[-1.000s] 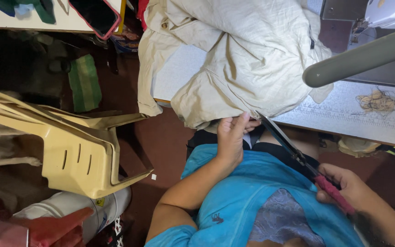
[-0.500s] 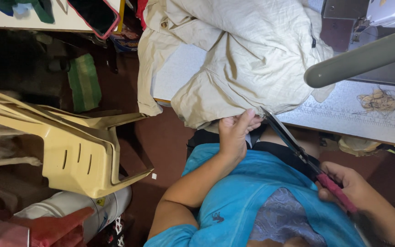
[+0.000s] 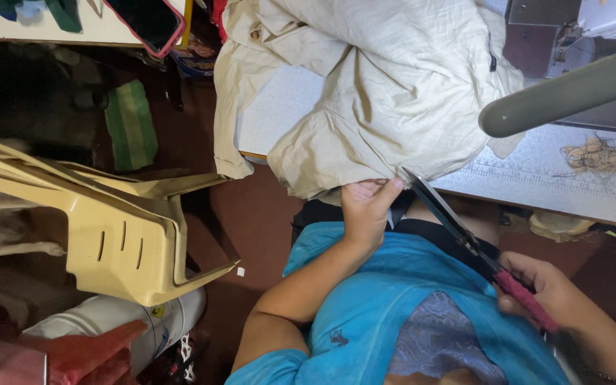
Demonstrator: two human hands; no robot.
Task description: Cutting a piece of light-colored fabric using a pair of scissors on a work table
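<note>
A crumpled beige garment (image 3: 386, 93) lies on a white worktable (image 3: 279, 114) and hangs over its near edge. My left hand (image 3: 365, 207) pinches the hanging lower edge of the garment. My right hand (image 3: 543, 292) grips the red handles of long dark scissors (image 3: 458, 228). The blades point up-left, and their tips touch the cloth edge right beside my left fingers. My blue shirt fills the lower middle of the view.
A sewing machine (image 3: 593, 43) and its grey arm (image 3: 565, 93) stand at the top right, with a tangle of thread (image 3: 597, 153) on the table. Stacked beige plastic chairs (image 3: 108, 228), a white cylinder (image 3: 137, 321) and a green cloth (image 3: 131, 125) are on the left.
My left hand has shifted slightly right and up along the garment's edge. The scissors' tips have come up to the cloth next to it.
</note>
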